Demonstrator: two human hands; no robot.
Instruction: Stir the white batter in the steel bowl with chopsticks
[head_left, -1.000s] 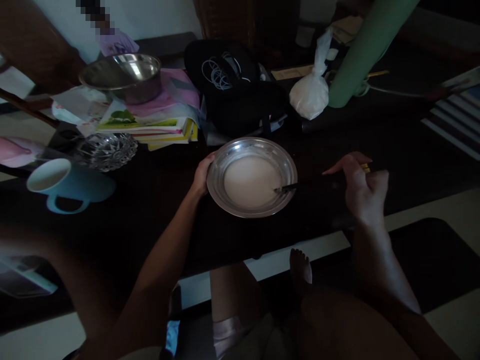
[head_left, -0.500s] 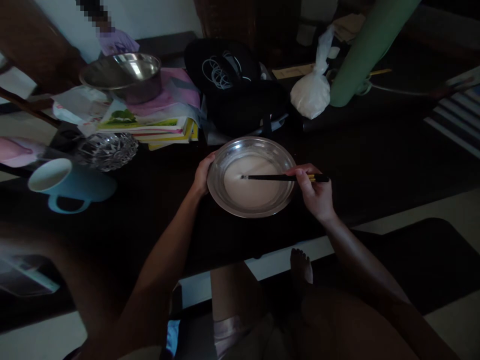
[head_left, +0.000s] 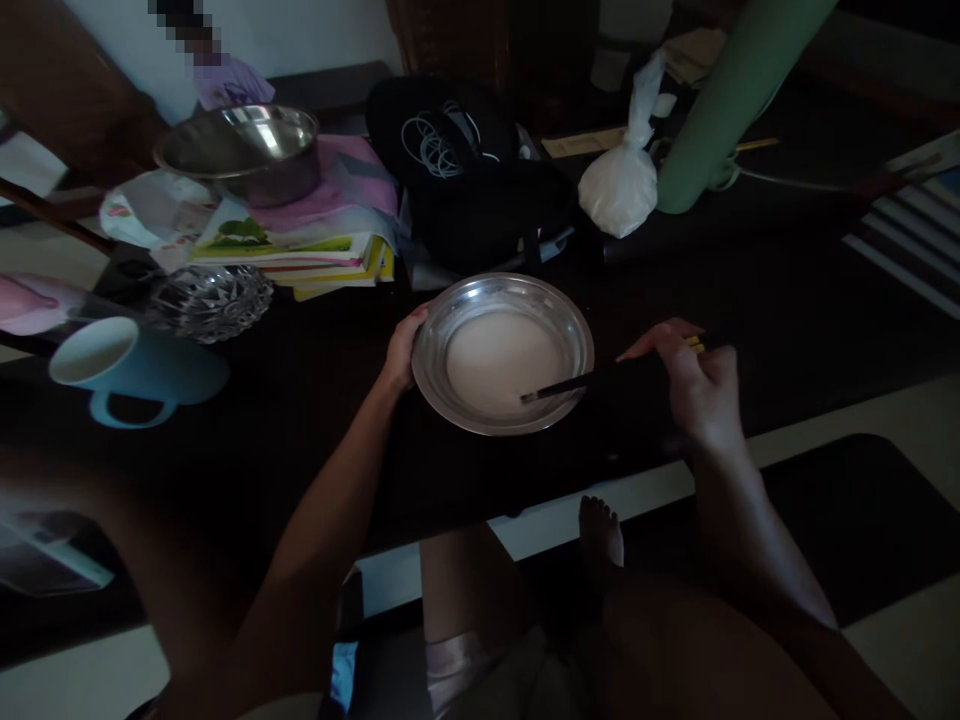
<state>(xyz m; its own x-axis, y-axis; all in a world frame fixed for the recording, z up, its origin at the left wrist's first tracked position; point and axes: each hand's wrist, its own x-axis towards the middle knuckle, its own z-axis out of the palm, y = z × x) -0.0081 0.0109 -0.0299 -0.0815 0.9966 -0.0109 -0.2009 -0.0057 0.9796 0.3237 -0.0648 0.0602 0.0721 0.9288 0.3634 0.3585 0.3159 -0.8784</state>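
A shiny metal bowl (head_left: 502, 424) with a pale, milky liquid (head_left: 501, 355) in it stands on the dark table in front of me. My left hand (head_left: 406, 348) grips the bowl's left rim, its fingers mostly hidden behind the metal. In my right hand (head_left: 694, 375), to the right of the bowl, are black chopsticks (head_left: 566, 385) with yellowish parts showing by the fingers. They slant down to the left across the bowl's right rim. Their tips are over the lower right part of the liquid; whether they touch it I cannot tell.
Left lie a blue mug (head_left: 176, 365), a cut-glass bowl (head_left: 214, 303) and a stack of books (head_left: 300, 258) carrying another metal bowl (head_left: 281, 175). Behind are a black bag (head_left: 480, 205), a knotted bag of white powder (head_left: 619, 190) and a green cylinder (head_left: 720, 110). Another person's arm is at lower left.
My right hand has moved right, away from the bowl, and the chopstick tips have gone from the liquid's middle to its lower right. My left hand stays on the rim.
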